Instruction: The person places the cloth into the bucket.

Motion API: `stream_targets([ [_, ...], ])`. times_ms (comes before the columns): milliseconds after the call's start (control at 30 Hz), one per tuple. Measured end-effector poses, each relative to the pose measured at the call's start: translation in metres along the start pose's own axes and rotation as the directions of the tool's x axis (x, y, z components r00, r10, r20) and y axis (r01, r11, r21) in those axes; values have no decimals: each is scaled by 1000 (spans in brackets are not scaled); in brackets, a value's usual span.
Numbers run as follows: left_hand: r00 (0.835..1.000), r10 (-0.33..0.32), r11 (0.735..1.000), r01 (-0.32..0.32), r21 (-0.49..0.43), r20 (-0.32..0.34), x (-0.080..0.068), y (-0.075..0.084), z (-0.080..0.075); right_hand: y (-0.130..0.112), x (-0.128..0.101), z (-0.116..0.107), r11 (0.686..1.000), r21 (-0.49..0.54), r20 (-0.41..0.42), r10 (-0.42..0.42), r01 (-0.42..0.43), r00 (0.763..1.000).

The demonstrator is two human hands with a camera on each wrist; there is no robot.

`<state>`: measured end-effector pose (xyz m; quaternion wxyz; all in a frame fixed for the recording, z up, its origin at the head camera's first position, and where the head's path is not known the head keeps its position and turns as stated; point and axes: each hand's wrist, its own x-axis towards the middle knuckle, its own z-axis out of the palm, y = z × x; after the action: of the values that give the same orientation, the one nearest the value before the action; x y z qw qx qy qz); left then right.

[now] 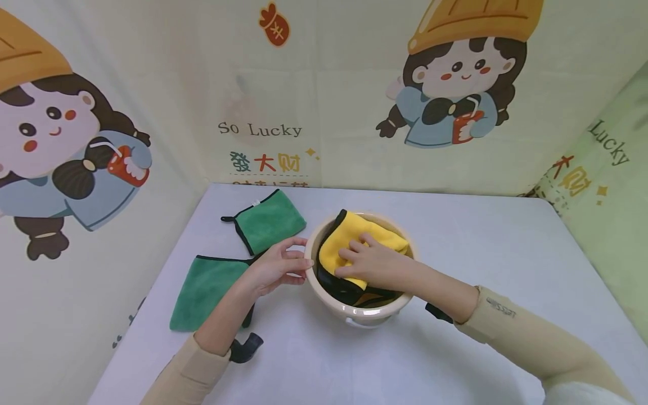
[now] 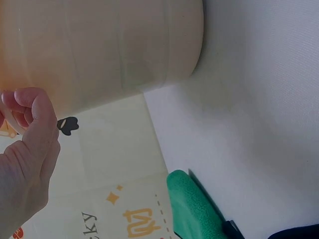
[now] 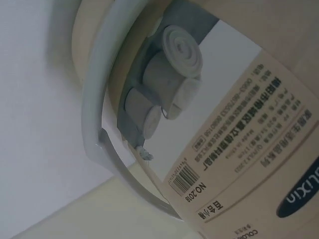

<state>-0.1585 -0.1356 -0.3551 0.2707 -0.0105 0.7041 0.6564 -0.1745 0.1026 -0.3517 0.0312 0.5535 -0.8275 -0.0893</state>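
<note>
A cream bucket (image 1: 324,298) stands on the table, with a folded, black-edged yellow cloth (image 1: 334,247) in its mouth. My right hand (image 1: 379,264) reaches over the near right rim and grips the cloth with bent fingers; the thumb is hard to make out. On the left side, my left hand (image 1: 278,267) holds the bucket's rim, and the left wrist view shows its curled fingers (image 2: 35,102) at the edge. Darker cloth shows below the yellow one. In the right wrist view the bucket's printed label (image 3: 239,129) fills much of the frame; the right hand is not seen there.
Two green cloths with black edges lie to the left, one farther back (image 1: 270,222) and one nearer (image 1: 207,292), partly behind the left forearm. The bucket's pale handle (image 3: 94,109) hangs down its side. A patterned curtain (image 1: 349,112) encloses the white table (image 1: 486,236).
</note>
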Motion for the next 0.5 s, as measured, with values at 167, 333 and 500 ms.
stream_targets([
  [167, 1000, 6, 1000, -6, -3, 6, 0, 0, 0, 0, 3, 4, 1000, -5, 62, -14, 14, 998],
  [333, 1000, 8, 1000, -8, -11, 8, -1, 1, 0, -1, 4, 5, 999, -8, 133, -29, 31, 991],
  [500, 1000, 10, 1000, -10, -11, 12, -1, 1, 0, -3, 5, 4, 999, 11, 181, -53, 52, 982],
])
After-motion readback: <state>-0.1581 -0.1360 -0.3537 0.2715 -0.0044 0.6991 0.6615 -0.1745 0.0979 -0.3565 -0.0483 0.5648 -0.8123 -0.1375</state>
